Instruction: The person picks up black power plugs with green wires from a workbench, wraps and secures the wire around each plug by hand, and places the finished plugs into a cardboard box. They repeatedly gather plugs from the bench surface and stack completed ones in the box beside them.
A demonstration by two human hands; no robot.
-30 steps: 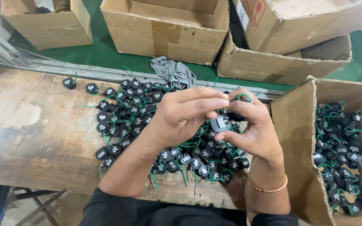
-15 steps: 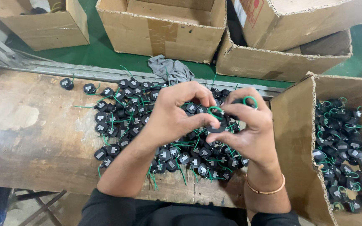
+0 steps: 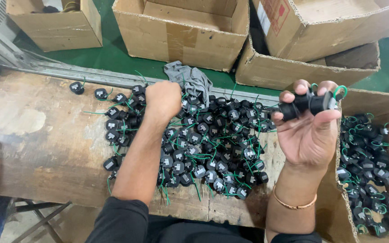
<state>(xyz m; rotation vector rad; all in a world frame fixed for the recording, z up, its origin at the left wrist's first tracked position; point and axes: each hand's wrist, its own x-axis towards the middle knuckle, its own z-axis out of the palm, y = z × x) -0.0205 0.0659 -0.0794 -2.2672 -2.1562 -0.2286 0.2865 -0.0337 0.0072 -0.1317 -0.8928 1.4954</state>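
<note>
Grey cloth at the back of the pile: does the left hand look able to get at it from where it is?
Probably yes. The left hand is closed in a fist on the pile of black parts, right beside the grey cloth. Nothing lies between them, and the cloth sits uncovered on top.

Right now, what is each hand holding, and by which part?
Right hand pinches stacked black round parts by their ends, between thumb and fingers. Left hand is fisted in the pile; its contents cannot be told.
</note>
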